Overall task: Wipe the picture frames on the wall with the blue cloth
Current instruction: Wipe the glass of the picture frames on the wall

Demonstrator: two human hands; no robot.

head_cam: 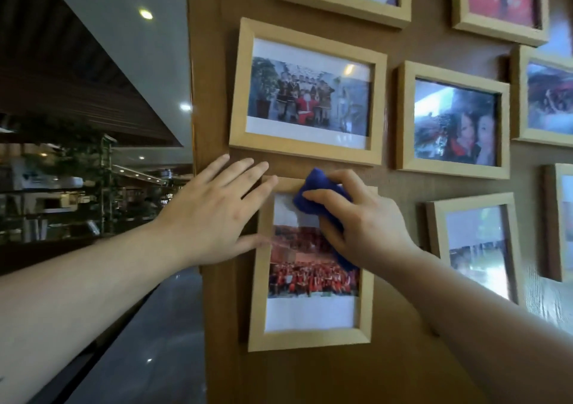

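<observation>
Both hands are on the lower upright light-wood picture frame [310, 340], which hangs on the brown wood-grain wall panel [310, 379]. Left hand [214, 214] lies flat and released, fingers spread, across the frame's upper left corner and the adjoining panel; its thumb touches the left edge of the glass. Right hand [362, 220] is clenched around the bunched blue cloth [319, 192] and presses it against the upper part of the glass, over the white mat and the top of the red group photograph. Cloth sits just right of the left fingertips, partly hidden under the right palm. Directly above hangs a wider light-wood landscape frame [307, 93], untouched. Further matching frames [452, 121] hang to the right.
</observation>
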